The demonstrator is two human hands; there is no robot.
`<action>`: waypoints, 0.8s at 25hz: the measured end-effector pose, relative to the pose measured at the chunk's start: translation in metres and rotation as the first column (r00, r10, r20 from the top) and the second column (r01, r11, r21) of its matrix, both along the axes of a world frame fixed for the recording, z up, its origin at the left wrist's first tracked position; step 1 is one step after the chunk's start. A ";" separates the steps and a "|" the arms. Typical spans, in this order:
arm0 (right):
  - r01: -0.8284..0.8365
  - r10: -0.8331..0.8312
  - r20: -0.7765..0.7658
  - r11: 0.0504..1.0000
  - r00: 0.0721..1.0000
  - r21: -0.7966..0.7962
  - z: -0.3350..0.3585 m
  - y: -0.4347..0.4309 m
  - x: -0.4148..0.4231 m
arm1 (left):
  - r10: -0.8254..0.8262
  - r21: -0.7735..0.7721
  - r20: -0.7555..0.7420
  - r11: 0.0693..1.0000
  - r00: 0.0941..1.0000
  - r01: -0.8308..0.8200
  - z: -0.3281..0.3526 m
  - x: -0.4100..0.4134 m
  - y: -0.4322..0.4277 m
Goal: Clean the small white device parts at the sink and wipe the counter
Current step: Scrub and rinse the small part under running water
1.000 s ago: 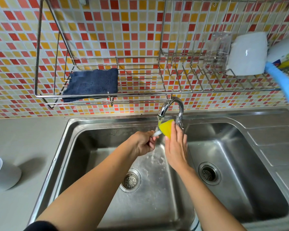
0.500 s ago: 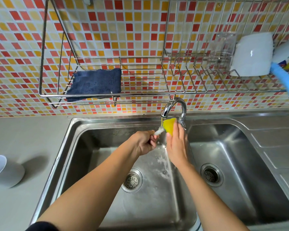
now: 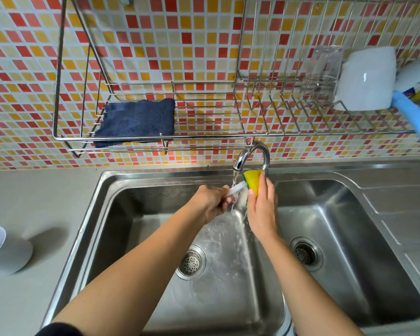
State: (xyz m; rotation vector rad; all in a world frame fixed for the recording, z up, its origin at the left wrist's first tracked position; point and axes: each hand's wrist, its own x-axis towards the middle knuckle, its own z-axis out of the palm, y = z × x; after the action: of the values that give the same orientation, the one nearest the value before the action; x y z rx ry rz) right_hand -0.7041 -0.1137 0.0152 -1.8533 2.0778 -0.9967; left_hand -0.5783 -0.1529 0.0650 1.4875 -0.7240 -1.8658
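left grip [image 3: 212, 202] clamped on white part [image 3: 237, 189], under tap [image 3: 252, 155] stream. right grip [image 3: 261, 209] pinching sponge [image 3: 252, 181] against part's tip, just right of left grip.

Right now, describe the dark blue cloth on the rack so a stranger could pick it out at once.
Find the steel wire rack on the mosaic tile wall above the double steel sink. On its left shelf lies the dark blue fluffy cloth. It is the only soft, dark thing there; the clear glass and white bowl sit at the right end.
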 end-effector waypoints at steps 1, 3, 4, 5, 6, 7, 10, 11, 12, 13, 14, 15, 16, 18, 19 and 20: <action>-0.014 0.014 -0.007 1.000 1.000 -0.010 0.001 0.000 -0.001 | -0.005 -0.101 0.068 0.995 0.998 0.012 -0.004 -0.001 0.000; -0.075 0.075 -0.052 0.997 0.996 0.010 -0.001 0.003 -0.002 | 0.001 -0.265 0.228 0.962 0.974 0.062 -0.010 0.001 0.000; -0.052 0.053 -0.051 0.999 0.997 0.008 -0.001 0.003 -0.002 | 0.001 -0.301 0.277 0.950 0.961 0.085 -0.011 0.002 0.002; -0.004 0.004 -0.015 1.000 1.000 0.010 -0.002 0.003 -0.003 | 0.006 -0.324 0.312 0.941 0.950 0.100 -0.011 0.002 0.003; 0.022 -0.022 -0.005 1.000 1.000 0.020 -0.003 0.003 -0.003 | 0.018 -0.351 0.354 0.929 0.935 0.115 -0.010 0.002 0.005; -0.001 0.001 -0.016 1.000 1.000 0.029 -0.003 0.004 -0.003 | 0.030 -0.375 0.402 0.917 0.915 0.135 -0.009 0.002 0.006; -0.036 0.037 -0.034 0.999 0.999 0.022 -0.005 0.007 -0.002 | 0.031 -0.406 0.458 0.897 0.888 0.178 -0.008 0.002 0.006; 0.000 -0.001 0.014 1.000 1.000 0.024 -0.005 0.006 -0.002 | 0.030 -0.406 0.460 0.896 0.888 0.181 -0.007 0.002 0.007; 0.003 -0.004 0.029 1.000 1.000 0.026 -0.004 0.006 -0.002 | 0.037 -0.418 0.490 0.886 0.871 0.198 -0.007 0.002 0.006; -0.028 0.028 0.006 0.999 1.000 0.038 -0.002 0.006 -0.001 | 0.055 -0.442 0.553 0.865 0.832 0.236 -0.008 0.002 0.006; -0.060 0.061 -0.018 0.997 0.998 0.044 -0.003 0.006 0.000 | 0.067 -0.469 0.600 0.837 0.797 0.283 -0.008 0.002 0.006; -0.056 0.056 0.003 0.998 0.998 0.029 -0.004 0.006 0.000 | 0.065 -0.488 0.622 0.811 0.780 0.322 -0.007 0.003 0.006; -0.021 0.020 0.079 1.000 0.997 0.011 -0.003 0.004 0.000 | 0.052 -0.502 0.634 0.786 0.772 0.360 -0.005 0.002 0.008; -0.032 0.029 0.119 0.999 0.993 0.029 -0.003 0.004 0.001 | 0.071 -0.521 0.697 0.734 0.713 0.436 -0.002 0.001 0.008; -0.081 0.074 0.096 0.994 0.993 0.079 -0.004 0.005 0.003 | 0.093 -0.515 0.739 0.716 0.668 0.471 -0.001 0.001 0.007; -0.114 0.104 0.087 0.986 0.991 0.124 -0.006 0.006 0.003 | 0.105 -0.511 0.767 0.696 0.632 0.505 -0.003 0.002 0.005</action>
State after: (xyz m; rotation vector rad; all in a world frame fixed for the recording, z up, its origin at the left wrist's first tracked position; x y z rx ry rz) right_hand -0.7008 -0.1079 0.0095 -1.8111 1.9241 -0.8735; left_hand -0.5764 -0.1478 0.0621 1.6312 -1.8547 -0.7759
